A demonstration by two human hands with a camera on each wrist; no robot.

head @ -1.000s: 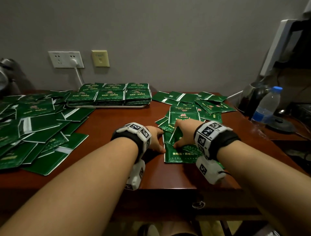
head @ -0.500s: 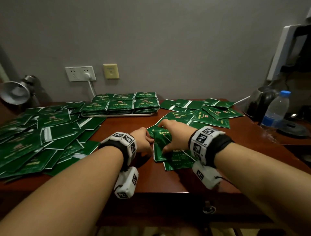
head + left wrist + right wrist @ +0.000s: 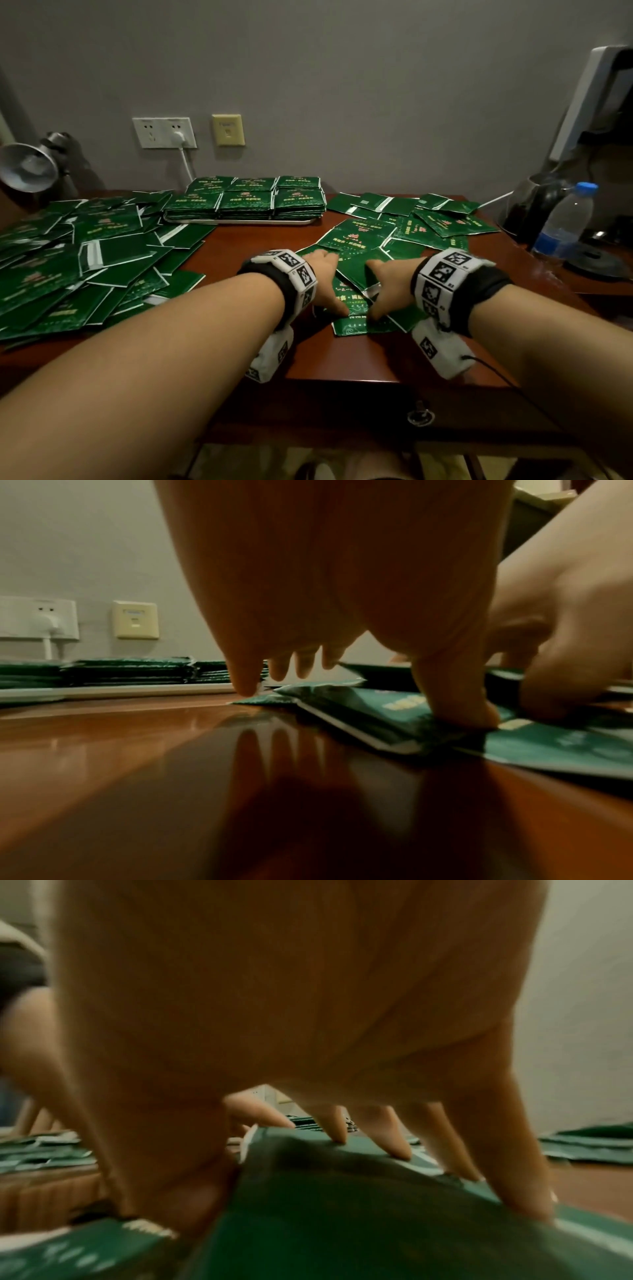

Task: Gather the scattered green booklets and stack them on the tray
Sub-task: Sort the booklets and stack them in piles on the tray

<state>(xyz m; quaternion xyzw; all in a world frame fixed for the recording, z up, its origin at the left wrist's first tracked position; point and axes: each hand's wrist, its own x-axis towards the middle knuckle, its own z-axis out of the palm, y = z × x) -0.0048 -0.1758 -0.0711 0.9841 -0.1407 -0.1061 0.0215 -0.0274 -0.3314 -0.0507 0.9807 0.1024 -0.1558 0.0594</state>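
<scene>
Green booklets point(image 3: 356, 301) overlap in a loose pile at the table's middle. My left hand point(image 3: 325, 277) lies on their left side, fingers straight and spread, thumb pressing one booklet point(image 3: 369, 707) down. My right hand point(image 3: 387, 284) lies beside it, straight fingers on top of a slightly humped booklet point(image 3: 342, 1204), thumb at its left edge. The two thumbs nearly meet. The tray point(image 3: 239, 221) stands at the back by the wall with neat booklet stacks point(image 3: 246, 202) on it. More booklets are scattered at the left point(image 3: 85, 260) and back right point(image 3: 438, 222).
A water bottle point(image 3: 565, 219), a dark kettle point(image 3: 534, 202) and its base point(image 3: 596, 263) stand at the right. A desk lamp point(image 3: 27, 168) sits at the far left, below a wall socket point(image 3: 164, 132) with a plugged cable. Bare wood shows between the hands and the tray.
Both hands have flattened onto the middle pile. The booklet the right hand had tilted up half a second ago now lies down under its fingers; the left hand moved right onto the pile.
</scene>
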